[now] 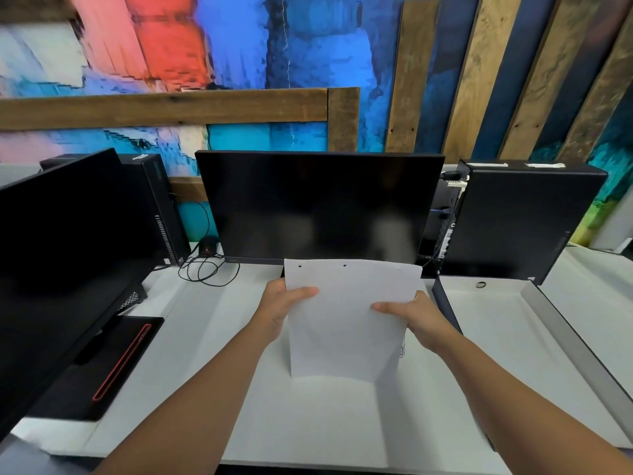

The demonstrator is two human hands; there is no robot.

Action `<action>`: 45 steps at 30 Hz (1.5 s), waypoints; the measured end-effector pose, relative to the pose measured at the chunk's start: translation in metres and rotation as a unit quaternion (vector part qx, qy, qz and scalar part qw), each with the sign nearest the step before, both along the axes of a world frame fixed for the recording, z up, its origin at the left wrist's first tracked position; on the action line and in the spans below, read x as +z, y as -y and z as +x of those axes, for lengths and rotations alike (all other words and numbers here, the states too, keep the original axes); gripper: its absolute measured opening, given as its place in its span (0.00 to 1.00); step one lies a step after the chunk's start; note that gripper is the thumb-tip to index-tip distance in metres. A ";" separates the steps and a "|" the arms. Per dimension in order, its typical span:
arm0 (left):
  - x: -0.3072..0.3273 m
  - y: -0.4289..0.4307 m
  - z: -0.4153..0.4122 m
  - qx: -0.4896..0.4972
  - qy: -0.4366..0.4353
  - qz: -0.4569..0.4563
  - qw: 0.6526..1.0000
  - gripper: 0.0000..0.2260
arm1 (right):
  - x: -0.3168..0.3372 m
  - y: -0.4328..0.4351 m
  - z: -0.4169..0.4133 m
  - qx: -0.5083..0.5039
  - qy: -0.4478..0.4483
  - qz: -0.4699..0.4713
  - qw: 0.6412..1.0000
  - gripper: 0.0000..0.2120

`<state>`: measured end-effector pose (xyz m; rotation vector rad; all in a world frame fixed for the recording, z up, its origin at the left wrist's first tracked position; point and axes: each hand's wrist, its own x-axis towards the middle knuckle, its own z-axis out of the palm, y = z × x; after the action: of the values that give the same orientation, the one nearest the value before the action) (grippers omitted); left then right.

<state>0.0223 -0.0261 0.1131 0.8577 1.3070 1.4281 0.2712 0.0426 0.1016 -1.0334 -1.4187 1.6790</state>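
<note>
A stack of white punched paper sheets [349,317] stands upright above the white desk [308,416], in front of the dark middle monitor [318,204]. My left hand [279,308] grips its left edge, thumb across the front. My right hand [416,318] grips the right edge the same way. Small holes run along the sheets' top edge. The fingers behind the paper are hidden.
An open binder or box [507,323] with a metal ring lies on the right. A black computer tower [527,221] stands behind it. A second monitor [65,255] and its base with a red line [113,365] fill the left. Cables [205,269] lie behind.
</note>
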 end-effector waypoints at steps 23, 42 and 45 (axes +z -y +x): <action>-0.017 0.007 0.014 0.012 0.013 -0.038 0.999 0.24 | -0.011 0.008 0.001 -0.024 0.020 -0.006 0.999 0.21; -0.017 0.001 0.014 0.031 0.016 -0.041 0.999 0.15 | -0.003 0.006 -0.004 -0.039 0.001 -0.023 0.999 0.16; -0.016 -0.002 0.012 0.022 0.016 -0.048 0.998 0.15 | -0.002 0.004 -0.005 -0.043 0.002 -0.027 0.999 0.16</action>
<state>0.0339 -0.0244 0.0966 0.7448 1.3664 1.3959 0.2661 0.0389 0.0993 -1.1127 -1.3193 1.6613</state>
